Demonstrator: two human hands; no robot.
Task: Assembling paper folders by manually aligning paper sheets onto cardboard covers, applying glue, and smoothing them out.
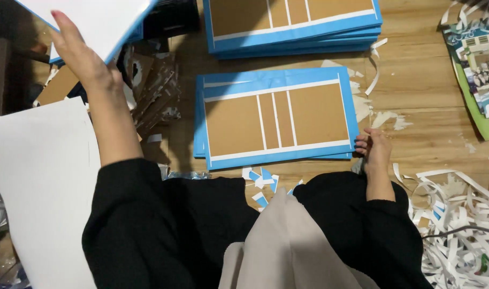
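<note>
**Left hand lifts a white sheet; right hand steadies the near cover**

Your left hand is raised at far left, fingers stretched nearly flat against the underside of a white sheet with a blue edge; the thumb is behind the sheet, so you cannot tell how firm the pinch is. Support it with a wide, flat hand, as here, so it does not bend.

Your right hand is curled, fingertips touching the near right corner of the cover, a blue board with brown panels and white strips, lying on a wood floor. Press lightly there so the cover does not slide off those under it.

Far of it lies a stack of like covers. White paper strips pile at near right.

Hidden: the sheet's top is cut off by the frame; the right fingertips are shaded, so grip or mere touch is unclear. A large white board blocks the near left.
</note>
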